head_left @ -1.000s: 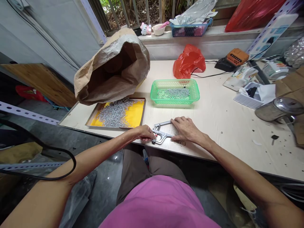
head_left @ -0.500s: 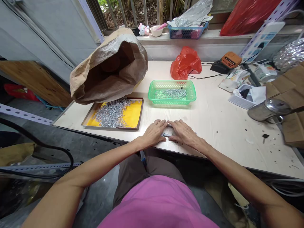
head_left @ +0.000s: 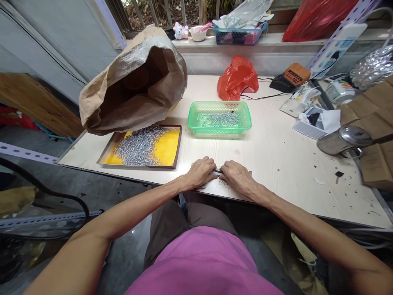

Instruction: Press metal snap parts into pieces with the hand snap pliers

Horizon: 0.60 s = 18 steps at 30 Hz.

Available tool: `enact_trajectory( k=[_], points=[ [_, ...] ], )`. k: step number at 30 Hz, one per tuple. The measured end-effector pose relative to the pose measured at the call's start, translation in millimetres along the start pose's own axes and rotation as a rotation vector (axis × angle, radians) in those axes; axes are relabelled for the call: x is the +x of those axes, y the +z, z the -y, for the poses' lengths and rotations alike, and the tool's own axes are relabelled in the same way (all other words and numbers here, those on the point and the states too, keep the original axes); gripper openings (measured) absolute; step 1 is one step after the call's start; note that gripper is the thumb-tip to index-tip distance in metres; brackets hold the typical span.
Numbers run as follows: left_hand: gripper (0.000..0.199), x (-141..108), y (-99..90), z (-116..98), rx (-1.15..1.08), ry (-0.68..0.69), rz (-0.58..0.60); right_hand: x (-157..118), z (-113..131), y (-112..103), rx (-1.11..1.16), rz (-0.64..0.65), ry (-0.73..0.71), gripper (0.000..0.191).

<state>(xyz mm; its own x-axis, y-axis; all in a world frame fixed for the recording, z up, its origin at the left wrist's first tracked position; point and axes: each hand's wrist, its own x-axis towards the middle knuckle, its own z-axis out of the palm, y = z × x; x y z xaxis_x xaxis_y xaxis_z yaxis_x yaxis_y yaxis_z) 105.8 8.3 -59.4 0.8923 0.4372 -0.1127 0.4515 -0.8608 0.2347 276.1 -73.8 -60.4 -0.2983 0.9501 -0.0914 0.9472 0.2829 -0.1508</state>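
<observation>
A: Where's the silver-grey metal hand tool (head_left: 218, 172)?
B: Six o'clock of the green perforated plastic basket (head_left: 215, 130), long axis roughly nine-to-three. Left hand (head_left: 201, 173) and right hand (head_left: 240, 178) both curled closed over it; neither nearer from here.

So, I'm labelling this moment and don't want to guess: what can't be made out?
In the head view:
Metal tool: mostly hidden under the left hand and right hand.
Tray: far left corner hidden behind the paper bag.
Metal pieces in the green basket: too small for exact shape.
Cardboard: cut off by the right edge.
</observation>
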Motion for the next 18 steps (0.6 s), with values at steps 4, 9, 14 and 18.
enact_trajectory(
  k=[4,9,14,18],
  points=[
    [0.021,2.4,-0.2,1.3,-0.014,-0.031,-0.006,2.1,-3.4,6.0,0.016,-0.024,0.024,0.021],
    [0.031,-7.9,10.8,-6.4,0.011,-0.107,-0.151,6.5,-29.0,2.2,0.069,-0.086,-0.055,0.042],
    [0.030,-24.8,46.6,-35.2,-0.060,0.031,-0.342,22.5,-48.0,1.8,0.139,-0.118,-0.030,0.031],
    [0.032,-28.9,60.2,-54.2,-0.161,0.013,-0.380,42.5,-52.7,2.9,0.078,-0.199,0.093,0.028]
  ],
)
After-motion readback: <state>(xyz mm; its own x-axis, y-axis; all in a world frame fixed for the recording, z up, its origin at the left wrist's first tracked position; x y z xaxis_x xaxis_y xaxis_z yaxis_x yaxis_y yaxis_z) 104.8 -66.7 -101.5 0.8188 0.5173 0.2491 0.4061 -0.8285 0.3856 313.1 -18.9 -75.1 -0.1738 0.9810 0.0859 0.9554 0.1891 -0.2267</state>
